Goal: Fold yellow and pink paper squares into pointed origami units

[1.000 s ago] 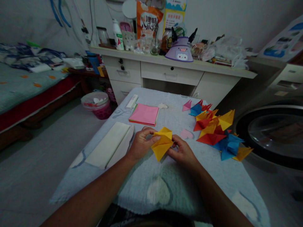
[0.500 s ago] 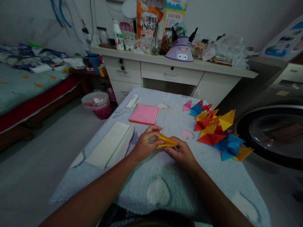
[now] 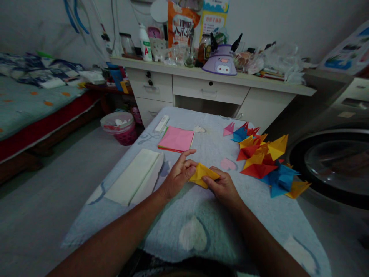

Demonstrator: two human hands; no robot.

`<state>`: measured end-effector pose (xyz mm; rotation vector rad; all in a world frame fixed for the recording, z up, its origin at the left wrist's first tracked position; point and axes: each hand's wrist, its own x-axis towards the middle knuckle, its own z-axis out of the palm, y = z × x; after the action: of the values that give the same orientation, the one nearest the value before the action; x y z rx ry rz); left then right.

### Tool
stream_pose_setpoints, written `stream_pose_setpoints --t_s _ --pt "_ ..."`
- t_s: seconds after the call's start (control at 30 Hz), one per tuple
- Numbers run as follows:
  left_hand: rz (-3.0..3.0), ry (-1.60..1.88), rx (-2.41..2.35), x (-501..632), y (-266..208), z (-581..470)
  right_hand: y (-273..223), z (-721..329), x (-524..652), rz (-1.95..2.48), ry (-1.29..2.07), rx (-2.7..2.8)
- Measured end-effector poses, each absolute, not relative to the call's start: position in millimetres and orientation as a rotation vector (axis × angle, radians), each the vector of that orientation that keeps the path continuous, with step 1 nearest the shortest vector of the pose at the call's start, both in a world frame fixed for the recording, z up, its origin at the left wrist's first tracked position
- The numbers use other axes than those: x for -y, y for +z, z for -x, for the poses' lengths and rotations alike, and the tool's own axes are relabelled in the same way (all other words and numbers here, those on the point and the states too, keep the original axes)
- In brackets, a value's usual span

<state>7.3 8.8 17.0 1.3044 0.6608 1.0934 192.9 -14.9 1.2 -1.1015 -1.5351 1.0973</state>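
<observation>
Between my two hands, above the cloth-covered table, is a folded piece of yellow origami paper (image 3: 203,174), its flat face turned up. My left hand (image 3: 179,174) pinches its left corner between thumb and fingers, with the index finger stretched out. On the opposite side my right hand (image 3: 223,185) grips it, thumb on top and fingers behind. Beyond my left hand lies a stack of square paper (image 3: 177,139) with a pink sheet uppermost. To the right sits a pile of folded paper cranes (image 3: 261,159) in red, yellow, blue and pink.
A folded whitish cloth or paper (image 3: 134,175) lies on the left of the table (image 3: 184,215). A small white box (image 3: 162,124) is at the far left corner. Behind stands a cluttered white desk (image 3: 210,86); a washing machine (image 3: 340,161) is at right, a pink bin (image 3: 122,132) at left.
The yellow paper has turned from nearly edge-on to showing a broad flat face. My left index finger has lifted and straightened, while my right thumb has come onto the paper's face.
</observation>
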Motion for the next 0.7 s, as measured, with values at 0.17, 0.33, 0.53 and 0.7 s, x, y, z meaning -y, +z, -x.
stream_pose_setpoints --t_s 0.17,0.33,0.53,0.7 --pt "-1.54 0.92 -0.859 -12 12 -8 1 -192 16 1.117 1.19 1.401" --pt "-1.627 0.812 -0.996 -16 2 -9 1 -191 17 1.107 1.274 1.271" --pt "-1.635 0.805 -0.983 -15 6 -7 1 -196 16 1.064 1.304 1.169" --pt "-1.462 0.899 -0.879 -14 10 -10 -1 -197 13 1.044 1.309 1.149"
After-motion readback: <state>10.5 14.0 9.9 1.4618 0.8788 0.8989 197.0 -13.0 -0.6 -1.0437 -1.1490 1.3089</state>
